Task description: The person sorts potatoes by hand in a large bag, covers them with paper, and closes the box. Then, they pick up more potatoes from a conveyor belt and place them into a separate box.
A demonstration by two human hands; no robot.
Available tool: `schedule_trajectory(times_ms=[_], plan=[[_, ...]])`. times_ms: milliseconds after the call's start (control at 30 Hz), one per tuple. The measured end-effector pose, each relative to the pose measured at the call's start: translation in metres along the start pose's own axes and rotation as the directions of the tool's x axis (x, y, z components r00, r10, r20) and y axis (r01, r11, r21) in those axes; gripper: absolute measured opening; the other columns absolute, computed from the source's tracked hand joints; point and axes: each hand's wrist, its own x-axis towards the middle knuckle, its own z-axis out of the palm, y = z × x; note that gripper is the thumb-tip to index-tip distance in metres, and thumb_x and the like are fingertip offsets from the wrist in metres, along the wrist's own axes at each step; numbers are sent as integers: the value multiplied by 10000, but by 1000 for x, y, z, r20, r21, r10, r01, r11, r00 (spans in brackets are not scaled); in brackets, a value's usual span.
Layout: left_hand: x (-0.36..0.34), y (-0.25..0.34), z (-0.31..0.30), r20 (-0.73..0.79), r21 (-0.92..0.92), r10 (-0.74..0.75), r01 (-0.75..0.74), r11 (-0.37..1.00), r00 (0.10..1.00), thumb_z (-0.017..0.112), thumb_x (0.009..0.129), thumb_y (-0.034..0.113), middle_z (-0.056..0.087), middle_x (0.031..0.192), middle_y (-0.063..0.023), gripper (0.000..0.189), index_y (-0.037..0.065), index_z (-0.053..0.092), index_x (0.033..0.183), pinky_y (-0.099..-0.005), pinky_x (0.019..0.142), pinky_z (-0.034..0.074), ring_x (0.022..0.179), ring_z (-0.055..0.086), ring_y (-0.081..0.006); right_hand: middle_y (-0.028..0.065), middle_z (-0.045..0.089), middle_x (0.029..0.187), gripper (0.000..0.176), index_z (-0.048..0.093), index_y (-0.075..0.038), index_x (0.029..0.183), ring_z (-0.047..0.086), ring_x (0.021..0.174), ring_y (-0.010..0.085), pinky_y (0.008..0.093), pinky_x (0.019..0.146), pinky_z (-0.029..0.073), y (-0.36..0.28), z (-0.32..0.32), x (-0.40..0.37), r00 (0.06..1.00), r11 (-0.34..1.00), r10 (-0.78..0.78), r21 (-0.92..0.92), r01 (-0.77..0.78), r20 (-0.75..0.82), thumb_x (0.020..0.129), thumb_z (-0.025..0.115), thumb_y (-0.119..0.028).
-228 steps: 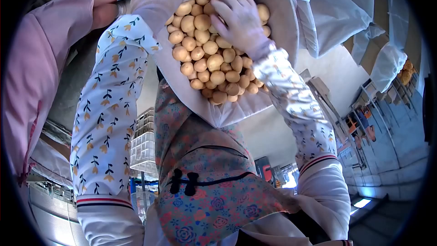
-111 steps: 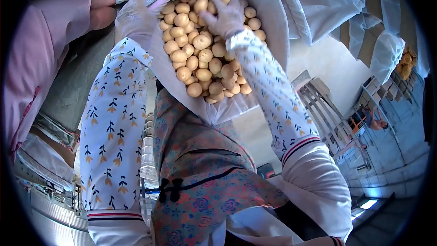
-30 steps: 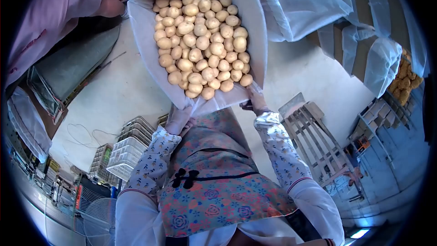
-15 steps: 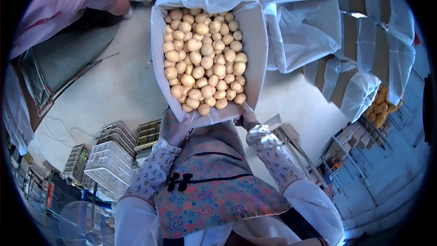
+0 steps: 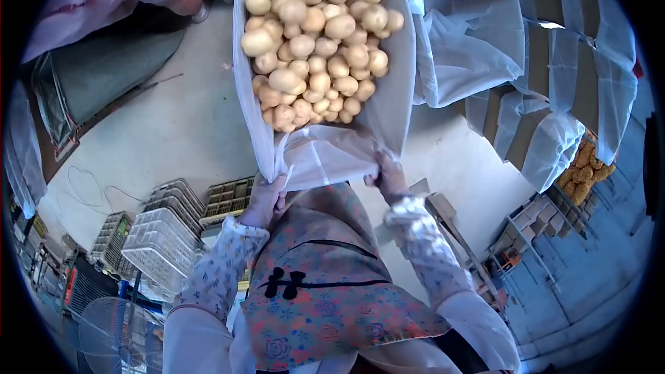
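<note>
A box lined with white plastic [image 5: 398, 90] is in front of me, holding many round yellowish potatoes [image 5: 322, 62]. They are heaped toward its far side and look slightly smeared by motion. A bare stretch of the plastic liner [image 5: 318, 156] shows at the near end. My left hand [image 5: 265, 199] is closed on the box's near left corner, its fingers partly hidden. At the near right corner, my right hand [image 5: 388, 176] grips the edge with fingers curled around it.
To the right stands another plastic-lined box [image 5: 471, 45], with a row of plastic-draped boxes [image 5: 554, 76] beyond. White crates [image 5: 163, 242] and a fan [image 5: 114, 336] are at lower left. Another person's pink garment [image 5: 104, 0] shows at upper left, beside a dark green cover [image 5: 111, 79].
The potatoes have shifted toward the far side and look larger, baring the liner at the near end. The box's near edge has risen and tilted, with both hands still on it.
</note>
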Motion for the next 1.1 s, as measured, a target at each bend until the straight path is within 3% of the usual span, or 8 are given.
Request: schedule_trajectory(times_ms=[67,100,133,267,467,567,967,1100], plan=[[15,-24,-7,-65,-3,-31,30,1000,997,622,923,262,469,584,-7,192,137,495,996,-283,337,318,369,405,-124,76,596,665,220,591,-46,976,567,493,169,331,468,518,26,10,7,985,971,-160,-168,168,61,902,538,-246],[22,-29,-8,-75,-46,-80,77,996,994,612,930,249,470,589,-12,188,130,490,1008,-281,333,322,368,405,-124,75,602,686,223,587,-49,991,575,506,168,328,482,529,25,11,8,986,985,139,86,-147,92,906,531,-247],[22,-34,-9,-50,28,53,-52,998,997,616,933,266,471,599,-21,219,116,484,1021,-281,333,329,378,420,-128,75,609,707,227,584,-51,1007,583,519,168,325,496,541,25,12,6,891,835,412,311,-453,191,910,524,-247],[33,-44,-18,-22,45,-7,8,999,1000,623,934,315,478,567,-30,254,89,510,943,-285,341,346,379,463,-153,62,623,776,278,565,-58,1093,623,577,169,311,546,573,25,11,2,878,824,454,302,-479,152,920,515,-269],[34,-48,-18,-10,117,37,-36,993,999,592,946,379,532,539,-49,366,59,553,772,-275,372,382,409,515,-162,93,624,951,379,523,-24,1192,661,752,195,348,672,606,48,7,0,883,808,437,358,-468,169,930,528,-297],[33,-46,-16,0,80,41,-41,996,999,596,942,386,548,557,-51,377,52,575,768,-263,389,402,421,531,-158,106,613,1023,417,504,-13,1227,664,837,217,366,724,611,51,8,1,890,806,419,378,-456,179,924,547,-296],[32,-42,-11,-56,86,36,-31,996,998,612,938,321,628,672,-94,329,24,560,1069,-278,487,528,512,618,-185,120,598,1108,462,489,16,1270,662,913,230,370,731,614,60,14,4,914,785,389,477,-395,115,918,583,-267],[31,-37,-10,-74,121,30,-21,992,997,620,931,300,656,814,-101,389,33,501,1188,-277,528,534,593,640,-182,110,616,1065,442,507,8,1251,669,872,216,353,720,612,86,14,13,933,838,356,426,-340,44,910,598,-259]])
